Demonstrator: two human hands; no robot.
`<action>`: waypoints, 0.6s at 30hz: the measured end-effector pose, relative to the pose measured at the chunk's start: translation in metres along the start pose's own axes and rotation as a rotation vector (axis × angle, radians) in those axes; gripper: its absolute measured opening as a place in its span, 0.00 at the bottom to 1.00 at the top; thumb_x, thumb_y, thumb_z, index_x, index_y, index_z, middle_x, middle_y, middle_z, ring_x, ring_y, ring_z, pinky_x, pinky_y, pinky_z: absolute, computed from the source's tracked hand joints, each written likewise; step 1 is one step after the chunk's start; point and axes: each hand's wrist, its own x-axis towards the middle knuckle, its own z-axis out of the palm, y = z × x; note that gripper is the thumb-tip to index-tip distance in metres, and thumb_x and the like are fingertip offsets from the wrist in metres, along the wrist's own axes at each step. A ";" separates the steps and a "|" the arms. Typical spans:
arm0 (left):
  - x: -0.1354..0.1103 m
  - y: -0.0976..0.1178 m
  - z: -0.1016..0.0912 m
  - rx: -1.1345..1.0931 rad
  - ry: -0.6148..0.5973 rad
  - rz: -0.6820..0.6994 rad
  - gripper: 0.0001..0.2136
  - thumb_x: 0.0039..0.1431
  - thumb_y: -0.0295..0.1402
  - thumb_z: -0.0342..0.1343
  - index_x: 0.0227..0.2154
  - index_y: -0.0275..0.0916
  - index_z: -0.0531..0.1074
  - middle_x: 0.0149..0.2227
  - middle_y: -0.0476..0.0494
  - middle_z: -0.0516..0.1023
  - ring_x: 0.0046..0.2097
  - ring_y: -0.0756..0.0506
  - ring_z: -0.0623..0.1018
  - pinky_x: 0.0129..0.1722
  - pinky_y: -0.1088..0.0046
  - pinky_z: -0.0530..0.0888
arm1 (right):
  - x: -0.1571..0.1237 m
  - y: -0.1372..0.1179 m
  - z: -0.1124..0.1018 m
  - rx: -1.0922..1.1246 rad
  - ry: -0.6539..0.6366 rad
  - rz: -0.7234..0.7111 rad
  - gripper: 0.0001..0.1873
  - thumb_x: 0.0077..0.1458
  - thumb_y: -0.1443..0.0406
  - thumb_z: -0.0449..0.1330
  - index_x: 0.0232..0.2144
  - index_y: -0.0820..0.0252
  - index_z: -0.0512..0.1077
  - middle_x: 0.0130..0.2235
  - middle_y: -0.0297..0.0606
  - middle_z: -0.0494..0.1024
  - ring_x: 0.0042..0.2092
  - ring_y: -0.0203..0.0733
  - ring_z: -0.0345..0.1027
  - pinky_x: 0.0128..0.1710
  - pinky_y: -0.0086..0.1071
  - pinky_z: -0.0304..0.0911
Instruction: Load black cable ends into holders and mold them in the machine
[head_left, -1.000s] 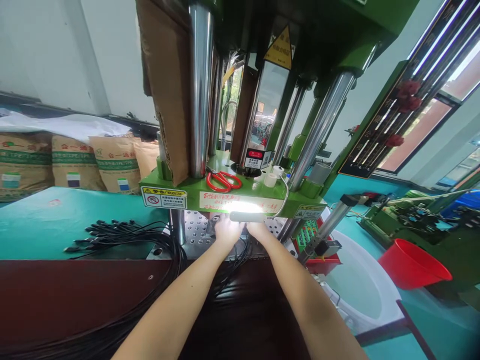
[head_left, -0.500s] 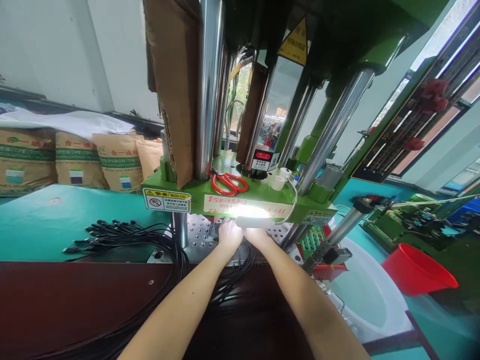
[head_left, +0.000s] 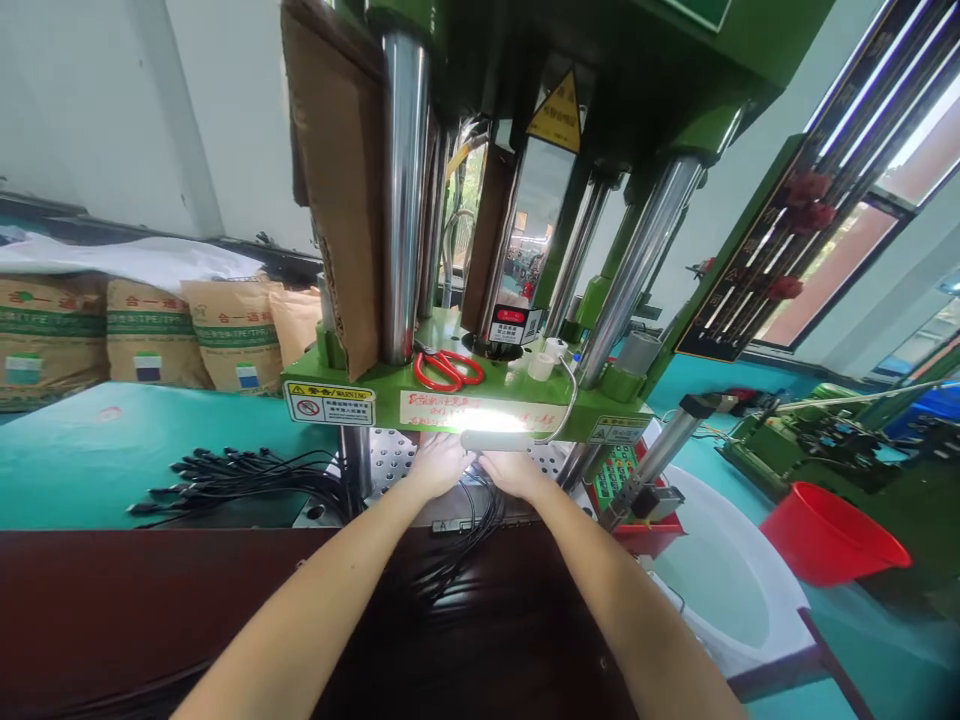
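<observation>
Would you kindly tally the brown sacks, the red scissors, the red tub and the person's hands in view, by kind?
Brown sacks: 4
Red scissors: 1
Red tub: 1
Hands (left hand, right hand): 2
Total: 8

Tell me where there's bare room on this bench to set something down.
Bare: the teal tabletop between the sacks and the black cable bundle, and the dark brown bench front below that bundle. Crowded: under the green platen, where left hand, right hand and cables meet.
</observation>
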 end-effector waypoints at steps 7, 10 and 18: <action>-0.008 -0.018 0.000 -0.003 -0.028 0.127 0.19 0.58 0.43 0.41 0.47 0.40 0.65 0.50 0.41 0.68 0.52 0.43 0.65 0.52 0.65 0.59 | -0.006 0.008 0.000 0.003 -0.057 -0.056 0.18 0.56 0.58 0.49 0.46 0.56 0.68 0.45 0.40 0.73 0.46 0.44 0.64 0.47 0.36 0.55; -0.005 -0.019 0.005 -0.012 -0.051 0.096 0.20 0.58 0.44 0.40 0.47 0.39 0.65 0.49 0.40 0.69 0.52 0.43 0.65 0.51 0.65 0.60 | 0.000 0.008 0.003 0.006 -0.056 -0.040 0.18 0.56 0.58 0.47 0.44 0.57 0.69 0.43 0.40 0.74 0.45 0.44 0.65 0.46 0.35 0.56; -0.005 -0.024 0.005 0.014 -0.057 0.091 0.23 0.57 0.47 0.38 0.47 0.36 0.65 0.49 0.37 0.68 0.52 0.42 0.66 0.50 0.64 0.61 | -0.003 0.010 0.005 0.004 -0.030 -0.023 0.16 0.58 0.60 0.46 0.40 0.58 0.70 0.42 0.40 0.75 0.44 0.42 0.65 0.46 0.34 0.54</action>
